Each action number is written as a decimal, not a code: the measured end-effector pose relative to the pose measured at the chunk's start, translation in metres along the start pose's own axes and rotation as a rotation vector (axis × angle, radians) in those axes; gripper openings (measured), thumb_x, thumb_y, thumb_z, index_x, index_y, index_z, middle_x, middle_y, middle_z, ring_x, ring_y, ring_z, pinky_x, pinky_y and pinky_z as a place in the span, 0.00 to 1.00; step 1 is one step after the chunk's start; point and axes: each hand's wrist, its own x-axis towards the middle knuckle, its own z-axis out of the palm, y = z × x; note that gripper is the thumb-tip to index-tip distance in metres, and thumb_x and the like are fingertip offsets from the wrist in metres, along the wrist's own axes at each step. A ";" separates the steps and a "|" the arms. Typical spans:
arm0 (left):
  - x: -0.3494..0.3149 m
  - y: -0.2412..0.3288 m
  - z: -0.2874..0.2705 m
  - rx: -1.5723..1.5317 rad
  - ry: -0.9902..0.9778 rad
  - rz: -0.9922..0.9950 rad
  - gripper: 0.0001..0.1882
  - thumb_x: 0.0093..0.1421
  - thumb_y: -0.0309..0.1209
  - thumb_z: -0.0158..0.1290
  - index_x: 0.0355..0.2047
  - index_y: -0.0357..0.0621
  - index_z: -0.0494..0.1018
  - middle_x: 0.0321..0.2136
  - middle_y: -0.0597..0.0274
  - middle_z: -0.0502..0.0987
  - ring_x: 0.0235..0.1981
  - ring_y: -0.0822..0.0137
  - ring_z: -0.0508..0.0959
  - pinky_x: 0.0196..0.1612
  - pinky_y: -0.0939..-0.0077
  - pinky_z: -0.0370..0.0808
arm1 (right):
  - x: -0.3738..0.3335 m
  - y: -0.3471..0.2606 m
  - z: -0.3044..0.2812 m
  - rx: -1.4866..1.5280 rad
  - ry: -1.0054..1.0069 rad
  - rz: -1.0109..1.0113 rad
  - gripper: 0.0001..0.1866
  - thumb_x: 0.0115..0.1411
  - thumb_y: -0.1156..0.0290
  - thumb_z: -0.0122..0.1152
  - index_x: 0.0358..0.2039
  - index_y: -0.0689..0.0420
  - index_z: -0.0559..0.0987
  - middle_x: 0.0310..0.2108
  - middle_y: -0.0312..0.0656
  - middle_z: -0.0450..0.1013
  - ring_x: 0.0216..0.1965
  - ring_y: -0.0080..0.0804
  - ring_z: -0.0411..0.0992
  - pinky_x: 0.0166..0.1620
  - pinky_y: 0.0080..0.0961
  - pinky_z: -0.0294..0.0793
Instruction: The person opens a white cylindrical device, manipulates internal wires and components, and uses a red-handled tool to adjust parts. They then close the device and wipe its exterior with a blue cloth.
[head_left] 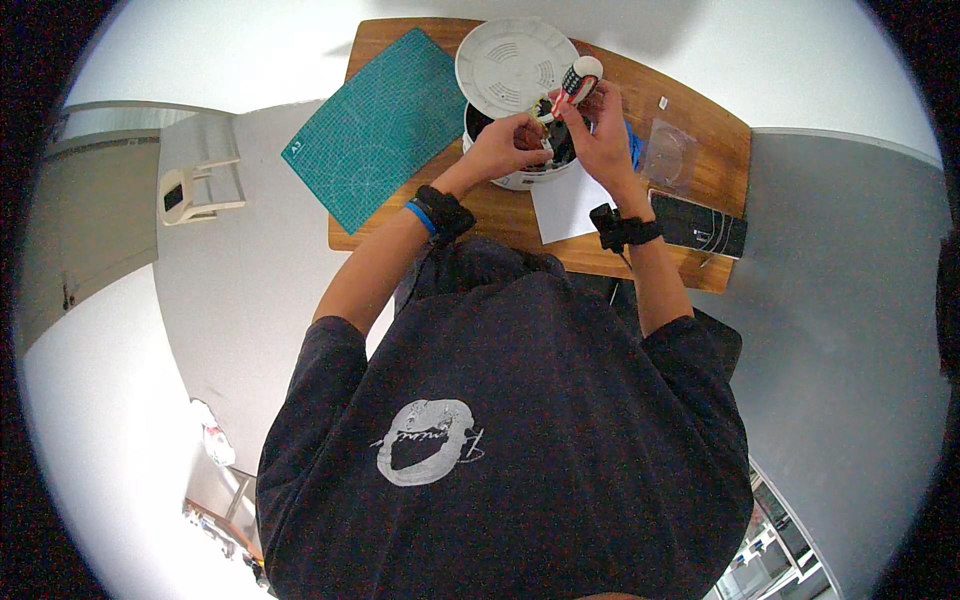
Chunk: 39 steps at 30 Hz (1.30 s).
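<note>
A wooden table (700,130) fills the upper centre of the frame, with a green cutting mat (375,125) at its left end. Right of the mat stands a round white appliance (515,178), its lid (515,62) raised behind. Over its opening, the right hand (600,135) pinches a red-handled screwdriver (574,88), while the left hand (505,145) has its fingers closed on a small part (545,117).

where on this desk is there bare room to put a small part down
Bare wood shows along the desk's right side, between the clear plastic bag and the far edge, and in the front left corner below the green cutting mat. The middle is crowded: both hands, left and right, work over the round white appliance.
</note>
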 end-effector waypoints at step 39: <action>-0.009 0.000 0.006 0.058 -0.186 0.085 0.29 0.55 0.33 0.72 0.56 0.44 0.76 0.35 0.64 0.83 0.36 0.70 0.80 0.43 0.71 0.78 | -0.005 -0.034 -0.015 -0.473 -0.125 0.136 0.34 0.52 0.54 0.81 0.53 0.60 0.76 0.43 0.51 0.82 0.44 0.41 0.83 0.48 0.35 0.81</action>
